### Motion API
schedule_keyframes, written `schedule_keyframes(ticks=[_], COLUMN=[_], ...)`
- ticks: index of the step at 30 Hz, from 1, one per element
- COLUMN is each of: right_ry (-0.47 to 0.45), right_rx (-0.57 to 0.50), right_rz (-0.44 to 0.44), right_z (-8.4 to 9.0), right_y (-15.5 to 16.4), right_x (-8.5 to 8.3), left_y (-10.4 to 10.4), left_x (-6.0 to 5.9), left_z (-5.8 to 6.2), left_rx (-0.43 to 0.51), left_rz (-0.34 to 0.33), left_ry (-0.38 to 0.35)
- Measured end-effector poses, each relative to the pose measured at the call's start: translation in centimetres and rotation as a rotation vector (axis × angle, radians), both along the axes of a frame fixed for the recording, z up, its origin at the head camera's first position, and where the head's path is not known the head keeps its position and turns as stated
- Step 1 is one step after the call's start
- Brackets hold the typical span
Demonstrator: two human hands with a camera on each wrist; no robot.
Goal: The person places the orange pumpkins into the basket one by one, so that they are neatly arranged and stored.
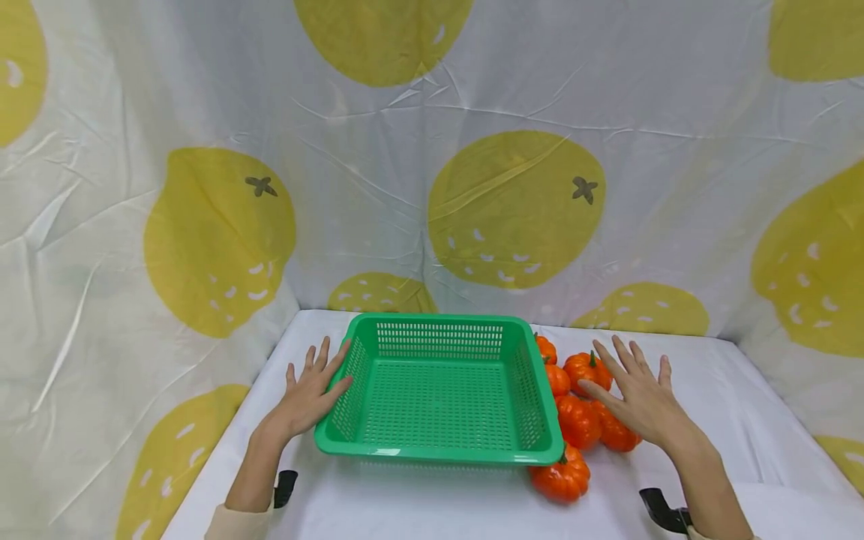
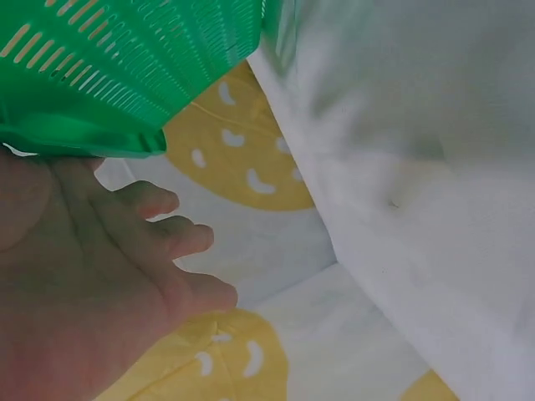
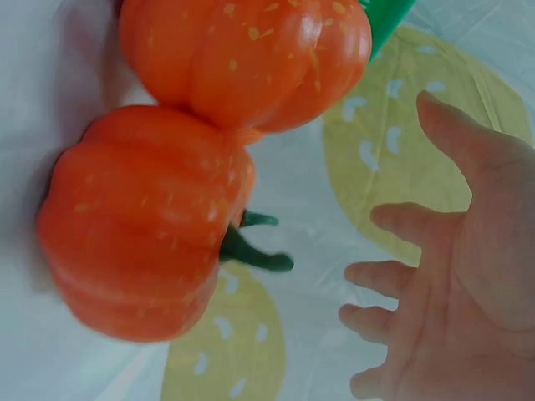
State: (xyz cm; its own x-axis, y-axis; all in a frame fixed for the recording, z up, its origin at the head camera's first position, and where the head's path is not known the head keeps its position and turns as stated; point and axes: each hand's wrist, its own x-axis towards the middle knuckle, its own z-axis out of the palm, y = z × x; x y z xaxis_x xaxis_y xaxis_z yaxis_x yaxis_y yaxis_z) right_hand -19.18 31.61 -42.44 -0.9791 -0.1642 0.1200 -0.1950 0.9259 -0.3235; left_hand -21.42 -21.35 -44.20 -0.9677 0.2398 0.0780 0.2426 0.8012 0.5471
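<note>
A green plastic basket (image 1: 439, 459) with slotted walls stands on the white table, its inside bare. At its left rim lies my left hand (image 1: 307, 401), fingers spread; in the left wrist view that hand (image 2: 109, 267) is under the basket's rim (image 2: 92, 146). Several small orange pumpkins (image 1: 578, 422) with green stems sit along the basket's right side. Over the right edge of that group hovers my right hand (image 1: 641, 401), fingers spread and holding nothing. The right wrist view shows the palm (image 3: 476, 284) apart from a pumpkin (image 3: 142, 225).
White cloth printed with yellow lemons (image 1: 516, 210) hangs at the back and both sides. The white tabletop (image 1: 405, 510) runs in front of the basket. One pumpkin (image 1: 562, 474) sits at the basket's front right corner, and part of another (image 1: 545, 349) shows behind.
</note>
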Motion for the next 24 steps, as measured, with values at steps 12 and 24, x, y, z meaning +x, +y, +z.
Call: schedule_keyframes(ticks=[12, 24], right_ry=[-0.024, -0.113], right_rx=[-0.036, -0.33], right_rz=[-0.056, 0.055], right_z=[-0.8, -4.1], right_y=[3.9, 5.4], right_x=[2.5, 5.2], left_y=[-0.5, 0.6], left_x=[-0.2, -0.2], left_z=[-0.9, -3.2], left_rx=[0.331, 0.77], left_rz=[-0.036, -0.009], left_ry=[-0.182, -0.333])
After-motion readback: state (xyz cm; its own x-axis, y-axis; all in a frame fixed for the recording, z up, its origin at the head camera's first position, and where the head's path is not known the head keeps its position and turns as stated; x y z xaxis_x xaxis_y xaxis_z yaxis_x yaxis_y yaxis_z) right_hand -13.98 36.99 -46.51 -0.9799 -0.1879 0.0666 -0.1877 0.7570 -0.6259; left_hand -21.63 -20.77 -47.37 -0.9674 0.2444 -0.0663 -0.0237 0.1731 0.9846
